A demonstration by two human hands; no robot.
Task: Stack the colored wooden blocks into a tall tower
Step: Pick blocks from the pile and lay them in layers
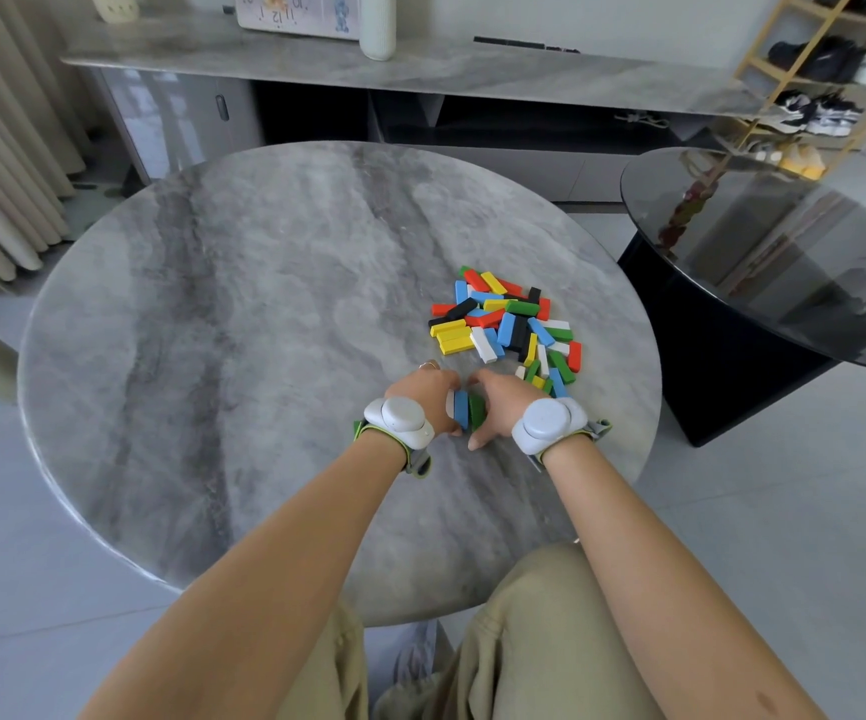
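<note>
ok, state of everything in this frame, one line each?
left hand: grips the three blocks from the white side.
right hand: grips the same blocks from the green side.
three blocks: white, blue, green, side by side, squeezed between both hands.
pile: loose jumble on the table, beyond the hands, nothing stacked.
table: round marble top, carrying the pile.

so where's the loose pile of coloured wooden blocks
In the head view the loose pile of coloured wooden blocks lies on the round grey marble table, right of centre, just beyond the left hand and right hand, which grip three blocks.
</note>
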